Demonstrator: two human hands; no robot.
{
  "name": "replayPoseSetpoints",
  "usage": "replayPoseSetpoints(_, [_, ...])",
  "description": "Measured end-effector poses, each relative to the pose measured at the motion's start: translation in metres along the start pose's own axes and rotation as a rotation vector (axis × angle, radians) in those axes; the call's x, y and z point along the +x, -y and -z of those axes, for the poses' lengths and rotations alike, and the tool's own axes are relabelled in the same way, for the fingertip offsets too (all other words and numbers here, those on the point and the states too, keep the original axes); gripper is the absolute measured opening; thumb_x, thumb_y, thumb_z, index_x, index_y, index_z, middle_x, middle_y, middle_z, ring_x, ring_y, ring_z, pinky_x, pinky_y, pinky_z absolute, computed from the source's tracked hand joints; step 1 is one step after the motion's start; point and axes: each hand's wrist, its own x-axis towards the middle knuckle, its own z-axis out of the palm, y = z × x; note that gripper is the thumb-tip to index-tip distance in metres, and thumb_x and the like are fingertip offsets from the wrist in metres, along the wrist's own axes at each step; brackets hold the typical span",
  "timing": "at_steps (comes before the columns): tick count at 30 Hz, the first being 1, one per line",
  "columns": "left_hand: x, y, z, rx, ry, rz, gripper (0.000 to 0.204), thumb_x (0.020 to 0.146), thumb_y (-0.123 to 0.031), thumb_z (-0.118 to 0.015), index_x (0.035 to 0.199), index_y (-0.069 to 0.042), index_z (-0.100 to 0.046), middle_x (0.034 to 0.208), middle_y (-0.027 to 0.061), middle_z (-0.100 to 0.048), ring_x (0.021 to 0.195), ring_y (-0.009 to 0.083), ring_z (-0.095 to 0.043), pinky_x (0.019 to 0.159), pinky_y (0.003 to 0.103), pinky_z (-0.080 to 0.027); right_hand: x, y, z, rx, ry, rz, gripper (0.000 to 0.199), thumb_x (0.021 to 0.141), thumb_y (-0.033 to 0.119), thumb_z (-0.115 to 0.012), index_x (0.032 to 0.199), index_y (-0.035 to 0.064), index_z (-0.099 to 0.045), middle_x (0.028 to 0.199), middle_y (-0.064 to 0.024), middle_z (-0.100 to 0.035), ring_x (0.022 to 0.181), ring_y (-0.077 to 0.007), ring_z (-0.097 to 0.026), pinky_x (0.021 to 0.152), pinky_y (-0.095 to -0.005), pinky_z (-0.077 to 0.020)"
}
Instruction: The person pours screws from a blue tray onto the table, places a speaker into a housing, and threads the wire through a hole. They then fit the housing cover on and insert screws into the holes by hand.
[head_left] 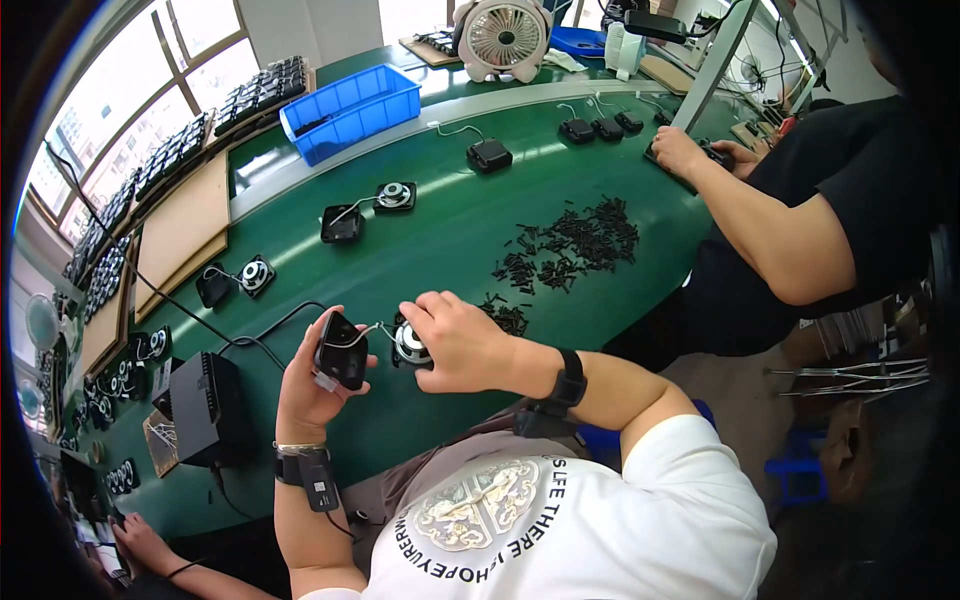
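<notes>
In my left hand (307,395) is a black plastic speaker housing (343,352), hollow side showing, with fingers and thumb around its edges. A thin grey-white wire (374,329) runs from it to a round speaker driver (409,343) with a silver magnet and black frame. My right hand (460,340) grips that driver from above and from the right; its fingers hide part of the frame. Both pieces are held close together over the green work surface (440,240). Just beyond my right hand lies a small pile of short black strips (507,314).
A larger heap of black strips (590,240) lies farther right. Wired housing-and-driver pairs (255,275) and closed black boxes (489,154) sit along the table. A black power unit (208,405) stands left, a blue bin (352,112) at the back. A co-worker's hands (680,155) work at right.
</notes>
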Motion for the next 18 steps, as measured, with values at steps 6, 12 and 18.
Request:
replayPoseSetpoints(6, [-0.011, 0.035, 0.003, 0.007, 0.129, -0.034, 0.052, 0.104, -0.048, -0.034, 0.146, -0.019, -0.038, 0.11, 0.0174, -0.064, 0.065, 0.0219, -0.065, 0.041, 0.027, -0.048, -0.046, 0.002, -0.027, -0.001, -0.092, -0.012, 0.072, 0.064, 0.028, -0.072, 0.124, -0.0073, -0.053, 0.115, -0.0225, -0.055, 0.101, -0.0362, -0.056, 0.091, -0.0439, -0.047])
replayPoseSetpoints(12, [-0.023, 0.045, -0.001, 0.19, 0.043, -0.072, 0.052, 0.104, -0.047, -0.036, 0.142, -0.012, -0.043, 0.084, 0.0146, -0.068, 0.047, 0.0136, -0.056, 0.037, 0.023, -0.041, -0.053, 0.004, -0.037, -0.078, -0.095, -0.011, 0.073, 0.064, 0.033, -0.074, 0.123, -0.0044, -0.056, 0.117, -0.0201, -0.056, 0.106, -0.0337, -0.056, 0.093, -0.0444, -0.0442])
replayPoseSetpoints(18, [-0.031, 0.056, 0.005, 0.404, -0.035, -0.161, 0.044, 0.104, -0.037, -0.041, 0.132, -0.005, -0.052, 0.072, 0.0092, -0.065, 0.043, 0.0109, -0.053, 0.035, 0.022, -0.038, -0.055, 0.003, -0.043, -0.035, -0.087, -0.004, 0.078, 0.064, 0.038, -0.079, 0.126, -0.0036, -0.054, 0.119, -0.0198, -0.055, 0.109, -0.0345, -0.054, 0.094, -0.0453, -0.0432])
